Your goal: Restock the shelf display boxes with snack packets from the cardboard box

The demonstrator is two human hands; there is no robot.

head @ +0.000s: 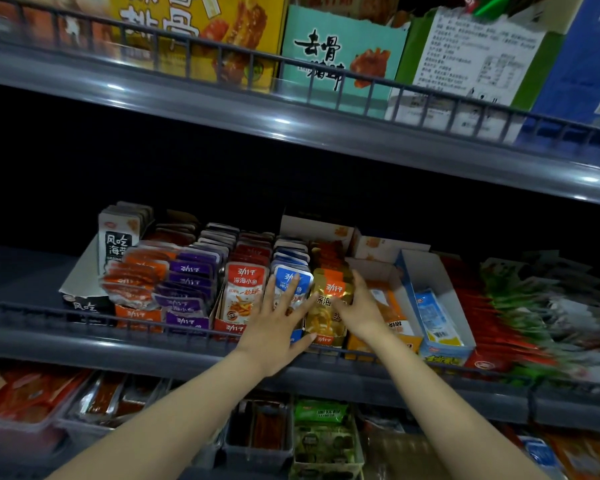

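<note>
Shop shelving, dark grey metal, with a wire rail along each front edge. The middle shelf (153, 344) runs across the centre of the frame and carries a row of display boxes. Left to right they hold orange packets (136, 271), purple packets (187, 282), red packets (245, 292), blue packets (286, 273) and gold packets (326, 320).

The packets stand upright, long axis vertical, printed faces toward the camera, in rows running back into the shelf. The orange and purple ones lean forward.

Left hand (278, 320) is flat, fingers straight and spread, pressing on the front blue packet, thumb touching the bottom of the gold packets. Right hand (355, 306) grips the gold packets from their right side, fingers curled over the top edge.

Right of centre, a blue-and-white display box (444, 275) has one blue packet lying inside. Large cartons sit on the upper shelf (222, 109). Bins of snacks line the bottom of the frame.
</note>
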